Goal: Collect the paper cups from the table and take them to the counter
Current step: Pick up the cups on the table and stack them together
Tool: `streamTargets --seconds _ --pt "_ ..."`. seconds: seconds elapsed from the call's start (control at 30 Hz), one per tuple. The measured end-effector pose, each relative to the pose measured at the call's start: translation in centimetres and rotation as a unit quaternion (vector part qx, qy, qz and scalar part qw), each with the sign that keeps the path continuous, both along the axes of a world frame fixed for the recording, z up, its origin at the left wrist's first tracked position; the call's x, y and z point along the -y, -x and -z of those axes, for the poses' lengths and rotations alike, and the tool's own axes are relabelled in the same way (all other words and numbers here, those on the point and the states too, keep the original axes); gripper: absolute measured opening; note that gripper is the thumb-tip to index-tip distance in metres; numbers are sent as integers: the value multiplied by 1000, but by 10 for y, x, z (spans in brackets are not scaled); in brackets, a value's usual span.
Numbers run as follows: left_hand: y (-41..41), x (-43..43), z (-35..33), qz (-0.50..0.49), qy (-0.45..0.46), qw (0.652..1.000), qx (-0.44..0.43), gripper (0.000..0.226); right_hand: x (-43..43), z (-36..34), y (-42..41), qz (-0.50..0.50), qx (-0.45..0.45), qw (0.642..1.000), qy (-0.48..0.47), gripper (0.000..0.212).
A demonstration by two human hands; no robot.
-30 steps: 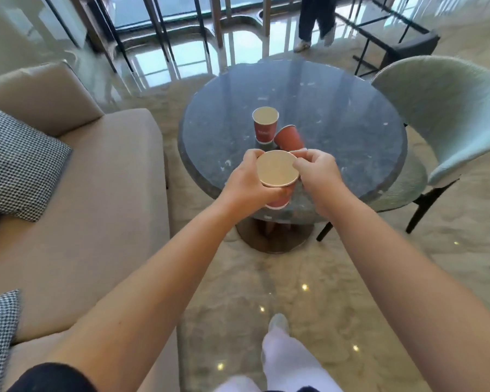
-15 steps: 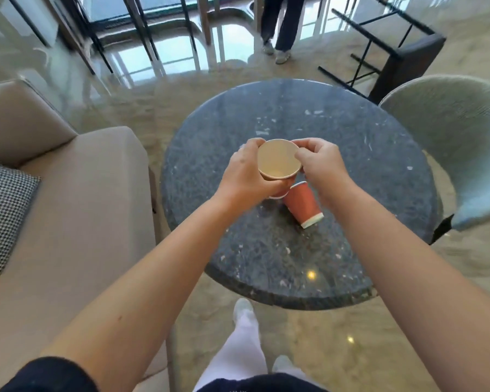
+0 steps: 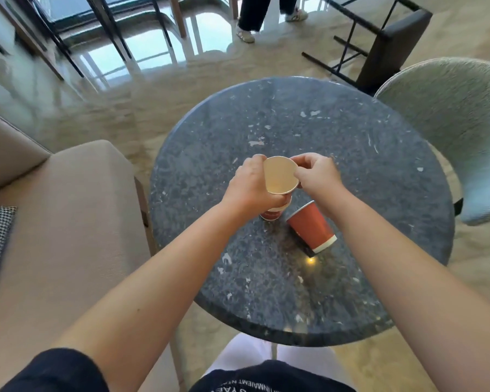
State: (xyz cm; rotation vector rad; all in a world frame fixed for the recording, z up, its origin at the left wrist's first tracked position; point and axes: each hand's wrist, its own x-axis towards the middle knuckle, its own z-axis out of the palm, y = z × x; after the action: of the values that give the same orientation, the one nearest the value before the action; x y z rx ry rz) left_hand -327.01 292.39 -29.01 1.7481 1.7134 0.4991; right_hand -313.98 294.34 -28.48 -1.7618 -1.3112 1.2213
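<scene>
Both arms reach forward, left hand [image 3: 251, 185] and right hand [image 3: 317, 174] curled close together.

We find the round dark speckled stone surface [image 3: 266, 292] bare, except one tipped red paper cup [image 3: 311, 226] just beside our hands.

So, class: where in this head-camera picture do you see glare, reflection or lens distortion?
Head view: a small bright glint on the table beside the tipped cup; window light mirrored in the glossy floor; wide-angle bending at the edges, stretching both forearms; the chair looks slightly soft.
</scene>
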Motion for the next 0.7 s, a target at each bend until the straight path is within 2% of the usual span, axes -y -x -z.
streamTargets --seconds 0.37,0.6,0.7 --pt "1 -2 27 23 72 996 -49 90 0 24 -1 -55 76 994 56 27" --pt "0 -1 34 26 94 994 -58 73 2 33 -4 -91 119 986 68 27" --pt "-1 0 36 22 97 994 -54 72 1 37 -4 -100 133 984 62 27"
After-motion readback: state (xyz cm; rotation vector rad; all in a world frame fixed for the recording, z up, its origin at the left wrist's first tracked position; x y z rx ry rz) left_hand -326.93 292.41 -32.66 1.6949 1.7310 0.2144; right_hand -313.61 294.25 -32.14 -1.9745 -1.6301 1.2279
